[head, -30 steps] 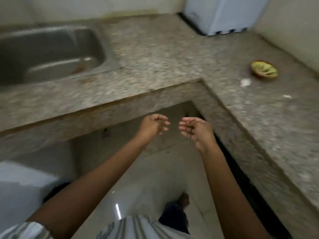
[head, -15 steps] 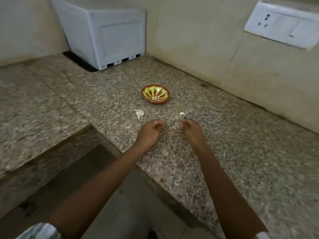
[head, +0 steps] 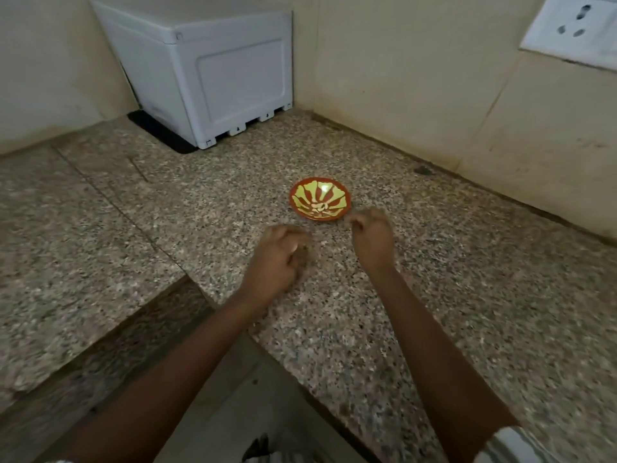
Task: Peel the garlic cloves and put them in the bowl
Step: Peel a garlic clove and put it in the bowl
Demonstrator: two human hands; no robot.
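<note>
A small red bowl [head: 320, 200] with a yellow pattern sits on the speckled granite counter [head: 467, 295]. My left hand [head: 278, 259] is just in front of the bowl, to its left. Its fingers curl down over the spot where the garlic bulb lay, and a pale patch shows between them. My right hand [head: 372, 235] is at the bowl's near right edge, its fingertips pinched together over the spot of the loose garlic clove. Both hands are blurred, and no garlic lies uncovered on the counter.
A white plastic box [head: 213, 71] stands in the back corner. A wall socket [head: 574, 28] is at the upper right. The counter is L-shaped, with its inner corner [head: 200, 289] just left of my left forearm and floor below.
The view has swung from the sink side to the bowl corner. Both hands moved forward onto the counter and closed over the garlic bulb and the clove, which lay uncovered half a second ago.
</note>
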